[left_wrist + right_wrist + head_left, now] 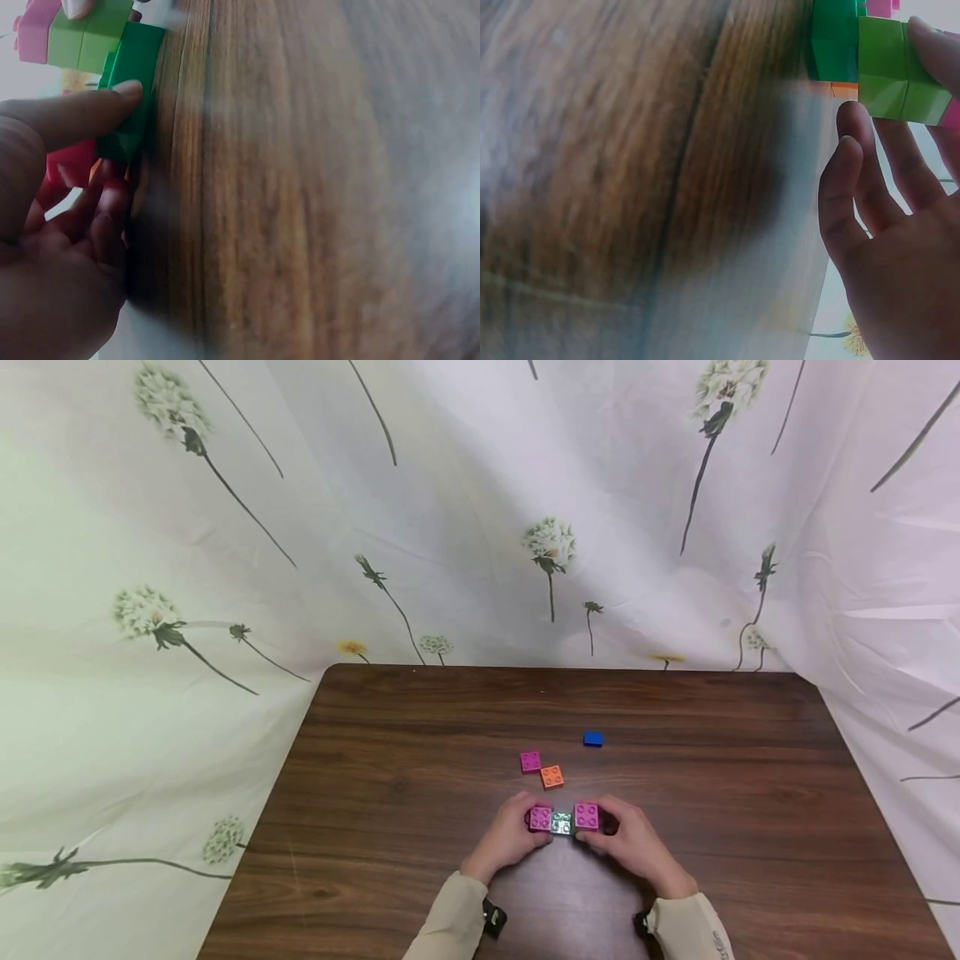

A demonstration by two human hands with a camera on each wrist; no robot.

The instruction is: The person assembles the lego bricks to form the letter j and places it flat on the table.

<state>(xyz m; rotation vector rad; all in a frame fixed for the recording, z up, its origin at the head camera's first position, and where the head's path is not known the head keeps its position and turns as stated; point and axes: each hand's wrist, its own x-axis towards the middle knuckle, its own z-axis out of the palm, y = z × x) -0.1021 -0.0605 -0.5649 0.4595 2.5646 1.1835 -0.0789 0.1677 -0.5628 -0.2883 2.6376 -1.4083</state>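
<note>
In the head view, my left hand (pixel 504 838) holds a dark green brick (pixel 561 824) low at the tabletop. A pink brick (pixel 540 818) sits on its left part, beside the fingers. My right hand (pixel 634 843) grips a small stack between thumb and fingers: two light green bricks (pixel 901 71) topped by a pink brick (pixel 587 816). From above, the light green bricks are hidden under the pink one. In the left wrist view, the light green stack (pixel 86 31) stands very close to the dark green brick (pixel 135 79); whether they touch, I cannot tell.
Beyond the hands lie a loose magenta brick (pixel 530 762) and an orange brick (pixel 552 777), almost corner to corner. Farther back is a blue brick (pixel 593 739). The dark wooden table (pixel 375 827) ends at a flower-printed white cloth (pixel 465 543) behind and at the sides.
</note>
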